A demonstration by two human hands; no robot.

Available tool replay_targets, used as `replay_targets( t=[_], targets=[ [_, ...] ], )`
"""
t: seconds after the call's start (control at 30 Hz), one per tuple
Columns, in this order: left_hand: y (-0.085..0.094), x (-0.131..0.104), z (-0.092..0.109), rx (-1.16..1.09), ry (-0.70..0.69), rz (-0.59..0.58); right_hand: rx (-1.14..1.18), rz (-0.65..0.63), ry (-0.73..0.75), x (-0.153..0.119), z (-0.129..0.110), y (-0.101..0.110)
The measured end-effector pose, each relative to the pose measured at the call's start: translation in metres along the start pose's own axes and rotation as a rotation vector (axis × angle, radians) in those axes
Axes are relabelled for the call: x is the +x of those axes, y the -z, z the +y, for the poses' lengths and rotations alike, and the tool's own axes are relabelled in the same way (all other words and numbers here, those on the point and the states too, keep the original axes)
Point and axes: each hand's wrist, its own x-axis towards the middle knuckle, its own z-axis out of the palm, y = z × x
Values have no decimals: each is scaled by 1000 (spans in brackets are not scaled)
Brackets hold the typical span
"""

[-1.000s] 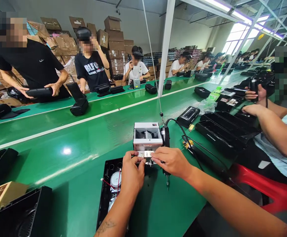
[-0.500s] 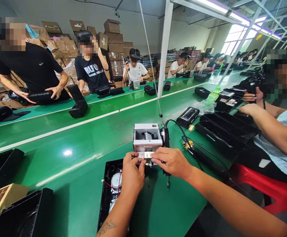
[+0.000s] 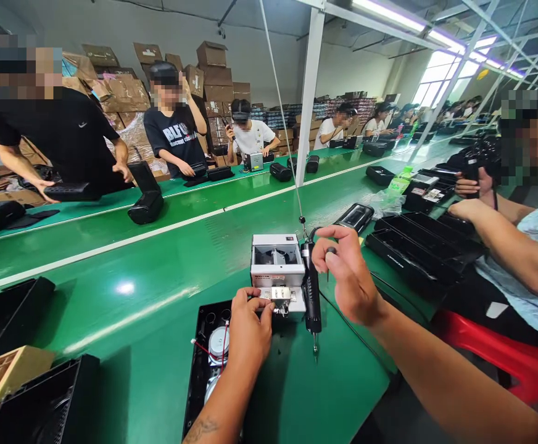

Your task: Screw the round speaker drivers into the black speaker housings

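My left hand [image 3: 250,327] has its fingers pinched at the front of a white and grey machine [image 3: 277,259], by a small metal part; what lies between the fingertips is too small to name. My right hand [image 3: 350,274] is raised to the right of the machine, fingers curled together around a small dark round-topped thing. A black electric screwdriver [image 3: 313,290] hangs upright from a cord between the machine and my right hand, tip down. Left of the machine, partly behind my left forearm, lies an open black housing [image 3: 198,364] with round speakers [image 3: 218,339] and red wires.
Black cases [image 3: 426,246] and a green bottle [image 3: 401,179] lie to the right, near a seated person's arm [image 3: 504,246]. A wooden box [image 3: 14,376] and black housings [image 3: 42,401] occupy the lower left. Several people work across the green conveyor [image 3: 158,246].
My right hand has lifted away from the machine's front, up and to the right, leaving the screwdriver in full view. My left hand has stayed nearly still.
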Motion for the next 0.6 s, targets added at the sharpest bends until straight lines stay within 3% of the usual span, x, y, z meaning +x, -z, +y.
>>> replay_targets(
  t=[0.23,0.43,0.6],
  targets=[
    [-2,1,-2,-10,-17,13,189,-162,-128,13,-8,-16],
    [-3,0,-2,-25,-32,21,229,-71,-129,10,6,-32],
    [-2,-1,-1,-27,-29,21,207,-88,-114,8,18,-39]
  ],
)
